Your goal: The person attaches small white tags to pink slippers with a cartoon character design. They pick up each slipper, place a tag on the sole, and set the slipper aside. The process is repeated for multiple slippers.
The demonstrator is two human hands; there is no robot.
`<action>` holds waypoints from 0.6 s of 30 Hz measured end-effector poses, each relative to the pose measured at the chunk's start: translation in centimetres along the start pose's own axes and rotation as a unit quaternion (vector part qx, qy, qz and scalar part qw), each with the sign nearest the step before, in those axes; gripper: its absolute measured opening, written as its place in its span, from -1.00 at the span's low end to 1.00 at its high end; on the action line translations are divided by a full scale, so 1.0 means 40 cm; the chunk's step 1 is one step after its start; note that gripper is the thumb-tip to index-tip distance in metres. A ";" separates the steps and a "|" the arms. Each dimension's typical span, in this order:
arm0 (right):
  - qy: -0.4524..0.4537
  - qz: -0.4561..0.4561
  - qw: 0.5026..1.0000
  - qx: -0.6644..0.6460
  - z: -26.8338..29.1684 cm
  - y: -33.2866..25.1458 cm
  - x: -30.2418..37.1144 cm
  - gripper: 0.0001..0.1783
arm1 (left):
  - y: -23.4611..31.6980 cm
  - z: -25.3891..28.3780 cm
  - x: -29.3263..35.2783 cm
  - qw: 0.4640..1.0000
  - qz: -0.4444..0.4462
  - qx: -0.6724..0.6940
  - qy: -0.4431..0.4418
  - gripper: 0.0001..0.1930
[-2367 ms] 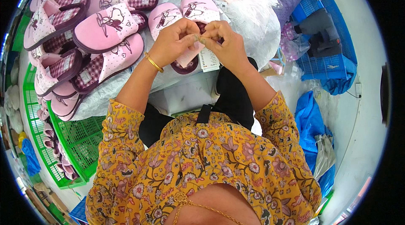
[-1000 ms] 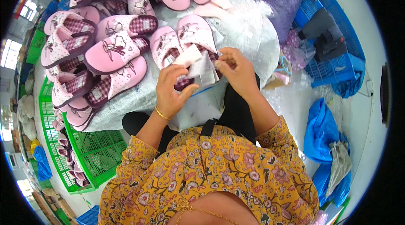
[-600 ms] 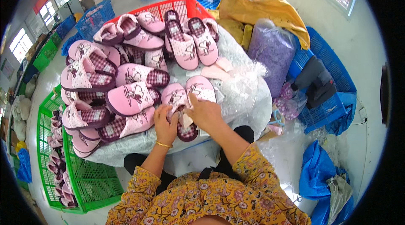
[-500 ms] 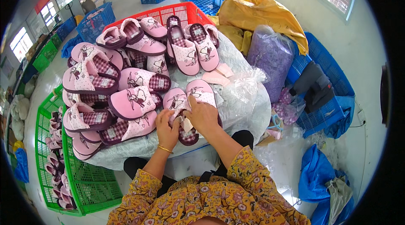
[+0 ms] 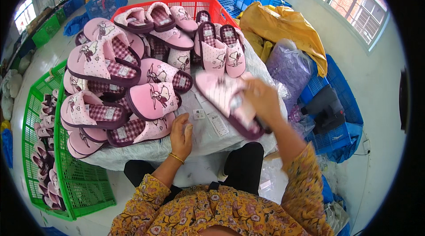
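Pink slippers [image 5: 221,92] with dark plum soles, blurred by motion, hang from my right hand [image 5: 261,103], which is closed on them near the heel end. My left hand [image 5: 180,135] rests over the near edge of the plastic-covered surface [image 5: 201,147], fingers loosely bent, with nothing visible in it. Just beyond it lies a heap of pink slippers [image 5: 150,99] with checked linings and printed cartoon figures. A long white label [image 5: 217,123] and a small square tag [image 5: 198,114] lie flat between my hands.
Behind the heap stands a red crate [image 5: 177,2]. A green crate [image 5: 84,183] holding more slippers is at the left. To the right are a purple-filled plastic bag [image 5: 287,65], a yellow sack [image 5: 287,28] and a blue crate [image 5: 349,99] with dark cloth.
My right hand has lifted slippers and swung them to the right. My left hand has let go and stays near the edge. The label and tag now show on the surface.
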State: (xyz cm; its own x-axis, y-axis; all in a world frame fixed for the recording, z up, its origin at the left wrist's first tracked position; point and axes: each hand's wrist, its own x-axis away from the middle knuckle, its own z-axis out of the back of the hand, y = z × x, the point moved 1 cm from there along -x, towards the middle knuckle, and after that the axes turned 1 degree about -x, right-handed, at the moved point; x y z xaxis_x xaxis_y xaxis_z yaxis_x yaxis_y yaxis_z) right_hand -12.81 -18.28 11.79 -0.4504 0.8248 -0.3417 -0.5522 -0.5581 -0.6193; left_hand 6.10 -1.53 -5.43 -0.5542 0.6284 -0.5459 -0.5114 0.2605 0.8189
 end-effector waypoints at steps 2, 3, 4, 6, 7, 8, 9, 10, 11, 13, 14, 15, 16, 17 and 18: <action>0.025 0.174 0.977 0.123 0.021 -0.060 -0.204 -0.71 | 0.000 0.011 -0.006 1.000 -0.013 -0.024 -0.011 -0.69; 0.133 0.351 0.814 0.444 0.018 0.015 -0.377 -0.57 | 0.010 -0.002 -0.007 0.999 -0.022 -0.024 -0.025 -0.69; 0.109 0.296 0.894 0.319 0.030 -0.061 -0.484 -0.51 | 0.009 0.007 -0.011 0.998 -0.028 -0.043 -0.024 -0.69; 0.125 0.164 0.978 0.044 0.143 -0.173 -0.660 -0.38 | 0.021 -0.015 -0.013 0.998 -0.042 -0.032 -0.040 -0.70; 0.218 0.145 0.962 0.077 0.165 -0.103 -0.807 -0.14 | 0.027 -0.035 -0.016 0.997 -0.053 -0.025 -0.052 -0.70; 0.255 0.206 0.943 0.051 0.133 -0.142 -0.821 -0.31 | 0.018 -0.020 -0.018 0.998 -0.043 -0.035 -0.042 -0.70; 0.184 0.212 0.955 0.095 0.104 -0.147 -0.810 -0.34 | 0.012 -0.011 -0.016 0.998 -0.035 -0.039 -0.035 -0.70; 0.114 0.215 0.960 0.142 0.081 -0.143 -0.787 -0.36 | 0.007 -0.005 -0.015 0.998 -0.028 -0.040 -0.030 -0.70; 0.044 0.212 0.957 0.193 0.070 -0.131 -0.754 -0.38 | 0.007 -0.007 -0.015 0.998 -0.027 -0.037 -0.032 -0.71; -0.082 0.368 0.912 0.161 -0.078 0.009 -0.718 -0.42 | 0.000 0.017 -0.012 0.998 -0.019 -0.063 -0.020 -0.71; -0.170 0.313 0.915 0.191 -0.088 0.020 -0.665 -0.37 | 0.006 0.013 -0.013 0.998 -0.019 -0.055 -0.023 -0.71; -0.253 0.248 0.909 0.222 -0.083 0.035 -0.605 -0.31 | 0.014 0.003 -0.016 0.998 -0.020 -0.043 -0.030 -0.72; -0.240 0.251 0.905 0.246 -0.086 0.073 -0.569 -0.34 | 0.018 -0.007 -0.016 0.998 -0.020 -0.037 -0.038 -0.72; -0.231 0.260 0.900 0.263 -0.111 0.107 -0.548 -0.35 | 0.018 -0.009 -0.014 0.998 -0.023 -0.041 -0.039 -0.73; -0.226 0.257 0.889 0.304 -0.132 0.133 -0.537 -0.33 | 0.016 -0.010 -0.014 0.998 -0.026 -0.046 -0.038 -0.73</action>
State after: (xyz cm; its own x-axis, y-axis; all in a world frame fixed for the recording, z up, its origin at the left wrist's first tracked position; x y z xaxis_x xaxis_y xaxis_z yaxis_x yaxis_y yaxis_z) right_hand -2.36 -38.49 12.09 -0.9130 0.4027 -0.0653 -0.4071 -0.9100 0.0792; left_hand 5.83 -2.00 -4.66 -0.4754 0.6702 -0.5700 -0.5990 0.2279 0.7676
